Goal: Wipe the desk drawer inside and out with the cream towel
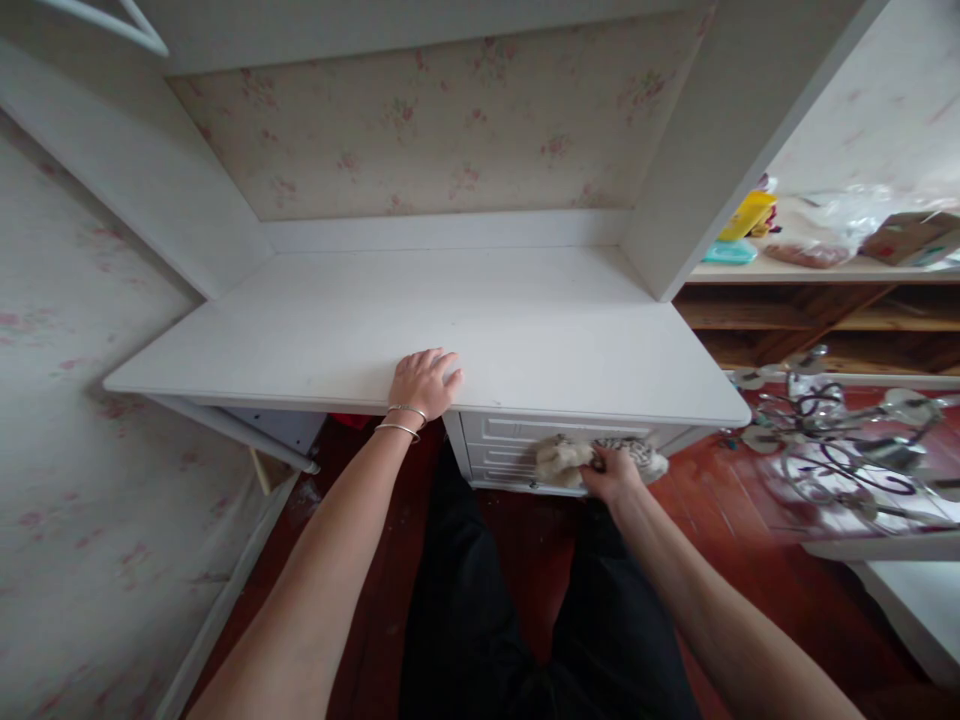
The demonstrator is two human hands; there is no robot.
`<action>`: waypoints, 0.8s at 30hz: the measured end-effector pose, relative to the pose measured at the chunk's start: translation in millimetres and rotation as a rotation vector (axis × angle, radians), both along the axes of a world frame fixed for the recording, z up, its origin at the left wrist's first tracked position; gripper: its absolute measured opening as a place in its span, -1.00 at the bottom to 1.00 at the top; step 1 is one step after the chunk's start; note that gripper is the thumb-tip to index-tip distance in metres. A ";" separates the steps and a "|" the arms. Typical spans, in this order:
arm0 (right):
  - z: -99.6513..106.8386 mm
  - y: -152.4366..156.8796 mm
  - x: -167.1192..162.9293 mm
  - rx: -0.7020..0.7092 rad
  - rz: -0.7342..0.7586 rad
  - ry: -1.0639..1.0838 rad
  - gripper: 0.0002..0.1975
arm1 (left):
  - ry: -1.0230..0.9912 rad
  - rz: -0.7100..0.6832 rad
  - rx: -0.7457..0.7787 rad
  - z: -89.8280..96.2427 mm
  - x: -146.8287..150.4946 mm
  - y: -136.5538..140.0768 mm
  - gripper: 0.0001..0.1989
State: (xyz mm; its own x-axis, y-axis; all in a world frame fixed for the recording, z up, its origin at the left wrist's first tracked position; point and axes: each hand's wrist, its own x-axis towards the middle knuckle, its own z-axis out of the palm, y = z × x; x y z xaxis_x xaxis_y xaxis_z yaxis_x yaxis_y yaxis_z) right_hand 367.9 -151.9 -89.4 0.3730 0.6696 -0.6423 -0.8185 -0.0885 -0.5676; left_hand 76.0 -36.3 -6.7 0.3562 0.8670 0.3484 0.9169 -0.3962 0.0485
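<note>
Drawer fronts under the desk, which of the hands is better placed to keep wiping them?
Probably the right hand: it grips the cloth against the drawer fronts. The left hand lies flat on the desk top, holding nothing.

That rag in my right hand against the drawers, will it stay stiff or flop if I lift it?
The rag looks fluffy and bunched, so it would probably droop. It seems light, since the right hand presses it on the drawer front with little effort. Its nap likely drags rather than slips.
</note>
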 end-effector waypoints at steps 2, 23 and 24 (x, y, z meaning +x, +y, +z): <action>13.9 -4.8 23.1 -0.068 -0.012 0.015 -0.60 | -0.002 0.001 -0.001 -0.5 0.3 -0.1 -0.59; 58.6 -0.4 -164.1 0.155 0.299 0.363 -0.81 | 0.002 -0.002 0.009 1.3 0.6 -0.6 -0.59; 49.3 2.6 -168.7 0.128 0.275 0.340 -0.82 | 0.003 0.001 0.009 1.4 0.4 -0.6 -0.59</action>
State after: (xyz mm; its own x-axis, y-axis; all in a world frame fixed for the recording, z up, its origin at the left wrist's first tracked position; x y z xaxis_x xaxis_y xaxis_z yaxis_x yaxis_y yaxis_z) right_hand 199.1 -149.2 -40.1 -0.0479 0.7964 -0.6028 -0.9162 -0.2754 -0.2911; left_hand 76.3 -36.8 -5.3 0.3568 0.8642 0.3547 0.9172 -0.3961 0.0425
